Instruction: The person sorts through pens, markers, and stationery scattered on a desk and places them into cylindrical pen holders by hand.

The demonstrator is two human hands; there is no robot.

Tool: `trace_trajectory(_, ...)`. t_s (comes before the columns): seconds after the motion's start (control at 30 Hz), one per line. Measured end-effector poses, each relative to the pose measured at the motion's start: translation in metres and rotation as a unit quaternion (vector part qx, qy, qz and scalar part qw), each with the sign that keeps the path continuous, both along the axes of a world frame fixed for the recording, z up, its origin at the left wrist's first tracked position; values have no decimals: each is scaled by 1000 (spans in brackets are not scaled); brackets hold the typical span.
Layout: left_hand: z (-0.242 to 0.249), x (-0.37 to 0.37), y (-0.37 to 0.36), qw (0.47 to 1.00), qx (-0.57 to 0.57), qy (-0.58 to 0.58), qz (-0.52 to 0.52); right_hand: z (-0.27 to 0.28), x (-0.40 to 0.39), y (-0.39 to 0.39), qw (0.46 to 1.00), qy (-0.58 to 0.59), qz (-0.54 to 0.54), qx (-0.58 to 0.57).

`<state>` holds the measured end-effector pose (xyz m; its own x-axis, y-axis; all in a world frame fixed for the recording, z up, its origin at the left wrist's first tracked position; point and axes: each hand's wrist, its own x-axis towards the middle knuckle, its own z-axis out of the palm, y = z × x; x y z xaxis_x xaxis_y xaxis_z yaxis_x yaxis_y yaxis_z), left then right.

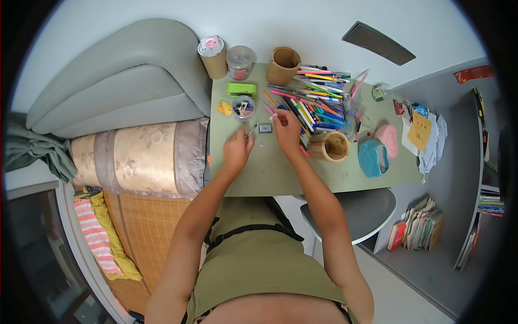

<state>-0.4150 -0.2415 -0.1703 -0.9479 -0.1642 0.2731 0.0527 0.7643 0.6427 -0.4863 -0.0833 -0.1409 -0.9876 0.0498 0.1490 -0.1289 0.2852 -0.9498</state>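
Observation:
My left hand point(237, 149) is closed in a pinch over the desk, with a thin, pointed, greyish thing point(252, 130) sticking up from its fingertips. Opposite it, my right hand point(287, 131) has its fingers pinched together around something small and whitish point(274, 116); its kind is too small to make out. Between the two hands lies a small dark rectangular block point(265, 128) with a pale top. A tiny pink bit point(261, 145) rests just below that block. Beyond the hands is a clear round tub point(243, 107) of small items, beside a lime-green box point(241, 89).
Many pens and markers point(318, 102) are heaped right of my right hand. One bamboo holder point(283, 65) stands behind them, another point(328, 146) in front. A blue container point(373, 158) and a pink one point(386, 140) sit farther right. A yellow piece point(224, 108) lies left.

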Motion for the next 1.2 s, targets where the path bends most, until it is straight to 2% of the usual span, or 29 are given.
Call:
trace_trajectory(0.1,12,6,-10,995,61,76,9,22,-6,-20,999,23,21,-29)
trace_trajectory(0.17,23,5,-15,994,74,85,14,32,-12,-35,998,39,42,-26)
trace_trajectory(0.3,57,-7,-19,986,112,123,31,38,-20,-51,994,85,58,42)
trace_trajectory(0.5,81,-35,-28,988,87,128,16,33,-18,-44,993,80,54,69)
trace_trajectory(0.8,81,-69,-23,992,-12,115,-46,28,-15,-28,992,96,12,86)
trace_trajectory(1.0,84,-66,-14,988,-2,149,-34,25,-8,-4,988,103,-28,112)
trace_trajectory(1.1,72,-51,-7,976,11,199,-92,14,-1,14,985,81,-37,148)
trace_trajectory(1.2,54,-33,12,970,18,181,-164,5,9,27,977,70,-28,200)
